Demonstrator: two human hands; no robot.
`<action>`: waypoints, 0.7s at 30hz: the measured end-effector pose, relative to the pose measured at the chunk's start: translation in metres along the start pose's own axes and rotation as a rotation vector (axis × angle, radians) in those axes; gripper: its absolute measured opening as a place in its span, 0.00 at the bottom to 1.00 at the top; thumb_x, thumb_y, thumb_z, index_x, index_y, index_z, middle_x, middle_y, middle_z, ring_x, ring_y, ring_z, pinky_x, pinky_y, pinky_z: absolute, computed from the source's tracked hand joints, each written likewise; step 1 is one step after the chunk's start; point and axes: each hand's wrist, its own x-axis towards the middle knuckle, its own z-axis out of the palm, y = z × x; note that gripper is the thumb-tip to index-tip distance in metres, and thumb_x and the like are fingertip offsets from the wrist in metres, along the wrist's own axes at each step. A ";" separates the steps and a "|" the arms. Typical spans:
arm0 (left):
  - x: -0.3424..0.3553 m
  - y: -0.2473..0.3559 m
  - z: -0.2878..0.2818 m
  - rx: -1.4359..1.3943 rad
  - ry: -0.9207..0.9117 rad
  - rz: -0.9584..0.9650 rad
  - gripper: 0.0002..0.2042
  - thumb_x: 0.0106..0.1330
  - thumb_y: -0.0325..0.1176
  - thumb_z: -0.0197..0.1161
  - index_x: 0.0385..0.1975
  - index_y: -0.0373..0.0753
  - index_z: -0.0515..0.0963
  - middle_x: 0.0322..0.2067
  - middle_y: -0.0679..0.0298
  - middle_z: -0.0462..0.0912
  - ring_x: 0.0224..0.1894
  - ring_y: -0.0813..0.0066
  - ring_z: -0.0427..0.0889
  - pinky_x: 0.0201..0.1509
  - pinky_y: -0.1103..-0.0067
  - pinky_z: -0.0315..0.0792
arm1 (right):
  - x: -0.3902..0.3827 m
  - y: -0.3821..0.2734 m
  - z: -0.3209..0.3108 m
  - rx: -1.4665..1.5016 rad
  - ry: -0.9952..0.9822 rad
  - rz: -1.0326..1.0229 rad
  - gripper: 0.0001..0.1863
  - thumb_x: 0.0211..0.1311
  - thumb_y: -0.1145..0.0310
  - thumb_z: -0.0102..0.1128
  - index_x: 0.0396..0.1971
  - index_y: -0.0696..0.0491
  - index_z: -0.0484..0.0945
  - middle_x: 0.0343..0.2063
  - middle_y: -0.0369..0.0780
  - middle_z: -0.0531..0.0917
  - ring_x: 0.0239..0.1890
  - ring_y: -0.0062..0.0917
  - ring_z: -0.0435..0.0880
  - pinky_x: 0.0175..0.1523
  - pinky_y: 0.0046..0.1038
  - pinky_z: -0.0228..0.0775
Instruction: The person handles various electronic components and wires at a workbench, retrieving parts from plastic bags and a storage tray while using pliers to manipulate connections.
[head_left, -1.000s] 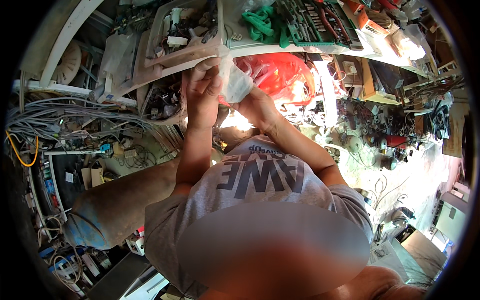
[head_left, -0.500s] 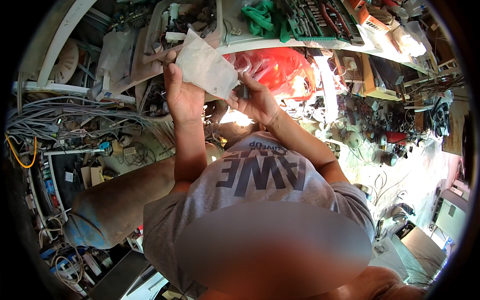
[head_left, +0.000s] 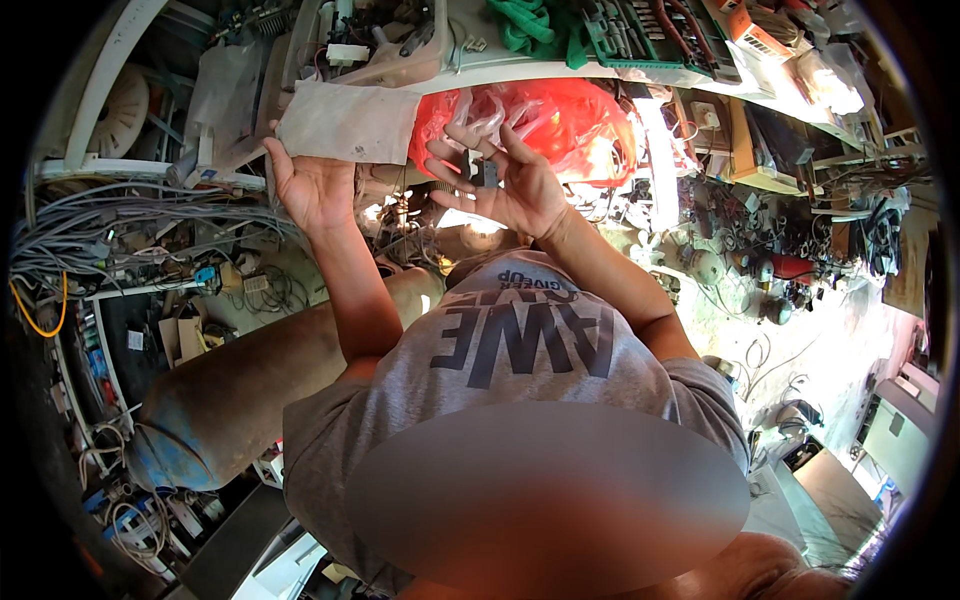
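Note:
A thin, whitish, stained sheet [head_left: 350, 122] is in my left hand [head_left: 322, 192], up near the bench edge. The left thumb sticks out beside the sheet, and its fingers pass out of sight behind it. To the right, my right hand [head_left: 525, 190] is apart from the sheet, with its fingers spread. A small grey piece [head_left: 485, 174] shows by the right palm and fingers; whether it rests in the hand or lies behind it, I cannot tell. Behind this hand is a red plastic bag [head_left: 575, 125].
Along the far bench [head_left: 540, 80] are a tray of parts [head_left: 400, 65], green cloth [head_left: 530, 30] and a green tool case [head_left: 640, 35]. A bundle of grey cables [head_left: 140, 235] runs at left, above a large rusty cylinder [head_left: 260, 390]. Clutter covers the right side.
My right hand has let go of the sheet's corner and its fingers have spread. My left hand has moved left with the sheet, which has turned to lie more level.

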 end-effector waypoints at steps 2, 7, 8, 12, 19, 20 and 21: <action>0.001 0.000 -0.009 -0.028 0.067 0.004 0.17 0.65 0.43 0.60 0.52 0.46 0.74 0.62 0.61 0.66 0.67 0.59 0.59 0.69 0.52 0.49 | -0.002 -0.002 0.003 -0.019 0.004 -0.003 0.32 0.70 0.47 0.39 0.64 0.55 0.61 0.63 0.48 0.63 0.68 0.44 0.56 0.68 0.57 0.49; -0.001 -0.011 -0.010 0.021 0.108 0.015 0.26 0.64 0.43 0.61 0.59 0.40 0.65 0.64 0.57 0.62 0.67 0.57 0.58 0.69 0.52 0.50 | -0.004 -0.011 0.000 -0.007 -0.055 0.010 0.33 0.68 0.45 0.39 0.65 0.53 0.59 0.64 0.47 0.62 0.67 0.45 0.58 0.66 0.61 0.50; -0.001 -0.013 -0.008 0.036 0.105 0.012 0.28 0.64 0.43 0.61 0.61 0.39 0.63 0.65 0.57 0.60 0.68 0.56 0.57 0.69 0.51 0.50 | -0.004 -0.013 -0.002 0.007 -0.063 0.011 0.34 0.68 0.44 0.39 0.65 0.52 0.60 0.64 0.48 0.62 0.66 0.46 0.59 0.65 0.62 0.50; 0.001 -0.021 -0.008 0.084 0.078 -0.012 0.31 0.64 0.42 0.60 0.64 0.37 0.58 0.66 0.55 0.58 0.69 0.56 0.55 0.69 0.51 0.49 | -0.008 -0.021 -0.011 0.066 -0.101 0.029 0.32 0.69 0.48 0.42 0.66 0.51 0.57 0.65 0.47 0.62 0.66 0.42 0.61 0.66 0.59 0.50; 0.011 -0.034 -0.023 -0.104 0.009 -0.137 0.28 0.66 0.40 0.58 0.63 0.36 0.59 0.65 0.56 0.61 0.69 0.57 0.56 0.71 0.54 0.49 | -0.035 -0.041 -0.026 -0.044 0.033 -0.085 0.28 0.67 0.60 0.51 0.63 0.56 0.60 0.59 0.52 0.67 0.61 0.43 0.68 0.64 0.55 0.58; 0.013 -0.038 -0.023 -0.146 -0.023 -0.171 0.27 0.67 0.39 0.57 0.63 0.36 0.59 0.65 0.56 0.62 0.68 0.58 0.56 0.71 0.55 0.49 | -0.044 -0.045 -0.027 -0.177 0.058 -0.101 0.23 0.67 0.66 0.51 0.59 0.58 0.65 0.57 0.50 0.69 0.55 0.37 0.75 0.64 0.48 0.63; 0.014 -0.040 -0.024 -0.187 -0.054 -0.200 0.26 0.68 0.38 0.56 0.63 0.36 0.60 0.64 0.56 0.63 0.68 0.59 0.57 0.71 0.56 0.49 | -0.054 -0.053 -0.036 -0.410 0.180 -0.095 0.20 0.67 0.68 0.50 0.56 0.58 0.67 0.55 0.46 0.71 0.51 0.34 0.77 0.61 0.44 0.66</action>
